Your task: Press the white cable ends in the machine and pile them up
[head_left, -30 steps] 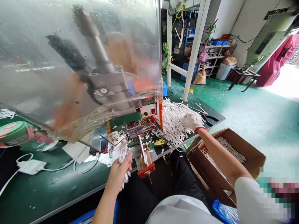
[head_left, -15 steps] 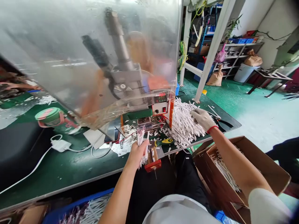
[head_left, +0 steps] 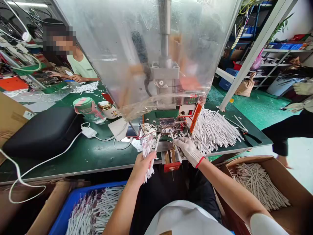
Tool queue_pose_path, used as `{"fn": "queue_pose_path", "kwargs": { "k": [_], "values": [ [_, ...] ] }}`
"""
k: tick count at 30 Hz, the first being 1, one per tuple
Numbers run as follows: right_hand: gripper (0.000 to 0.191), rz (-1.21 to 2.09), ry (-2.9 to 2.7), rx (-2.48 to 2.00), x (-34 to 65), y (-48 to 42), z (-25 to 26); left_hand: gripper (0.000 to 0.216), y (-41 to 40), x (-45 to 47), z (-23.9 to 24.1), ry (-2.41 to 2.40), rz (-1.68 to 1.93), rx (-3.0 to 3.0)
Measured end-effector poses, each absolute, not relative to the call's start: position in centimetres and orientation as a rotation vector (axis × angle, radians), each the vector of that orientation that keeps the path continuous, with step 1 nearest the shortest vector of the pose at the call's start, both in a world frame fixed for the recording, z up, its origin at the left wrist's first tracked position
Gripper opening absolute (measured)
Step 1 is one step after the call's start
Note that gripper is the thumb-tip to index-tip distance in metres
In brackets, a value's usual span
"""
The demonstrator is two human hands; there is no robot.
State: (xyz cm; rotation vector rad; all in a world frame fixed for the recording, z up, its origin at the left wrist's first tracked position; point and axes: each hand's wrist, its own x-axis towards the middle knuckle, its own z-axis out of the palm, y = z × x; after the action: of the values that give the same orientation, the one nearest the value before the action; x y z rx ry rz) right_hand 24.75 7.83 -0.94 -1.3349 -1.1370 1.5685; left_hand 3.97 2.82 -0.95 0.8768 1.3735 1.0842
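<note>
My bare left hand [head_left: 141, 165] is closed around a bundle of thin white strips [head_left: 147, 148] with pinkish ends, held upright in front of the bench edge. My right hand [head_left: 187, 150], in a white glove with a red cuff, pinches one white strip [head_left: 177, 150]. That strip slants up to the small metal fixture [head_left: 167, 123] under the press. The red-fronted block [head_left: 171, 166] sticks out from the bench between my hands. To the right of my gloved hand lies a large pile of white strips [head_left: 215, 130].
A cloudy plastic shield [head_left: 137, 42] hangs before the press. Pliers [head_left: 251, 138] lie right of the pile. A box of strips [head_left: 290, 182] and a blue bin [head_left: 61, 212] flank my legs. Another person [head_left: 81, 63] sits far left; someone [head_left: 290, 130] is at right.
My right hand has moved left from the pile to the fixture and now has a strip in it. The view has turned left. My left hand keeps its bundle.
</note>
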Motion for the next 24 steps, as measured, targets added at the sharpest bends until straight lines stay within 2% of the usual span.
{"fn": "queue_pose_path", "kwargs": {
  "k": [10,15,20,24],
  "values": [
    [0.031,1.52,-0.932,-1.417,23.2,8.0,-1.9,0.036,1.9,2.5,-2.3,1.358,1.137,0.842],
    [0.032,1.635,-1.225,-1.441,22.8,8.2,-1.6,0.037,1.8,2.2,-2.5,1.355,1.144,0.82],
    [0.033,1.775,-1.229,-1.176,24.0,7.7,0.7,0.039,1.7,2.0,-2.8,1.365,1.126,0.781],
    [0.034,1.714,-1.124,-1.119,24.1,7.5,0.6,0.039,1.7,2.1,-3.0,1.353,1.139,0.777]
  ]
}}
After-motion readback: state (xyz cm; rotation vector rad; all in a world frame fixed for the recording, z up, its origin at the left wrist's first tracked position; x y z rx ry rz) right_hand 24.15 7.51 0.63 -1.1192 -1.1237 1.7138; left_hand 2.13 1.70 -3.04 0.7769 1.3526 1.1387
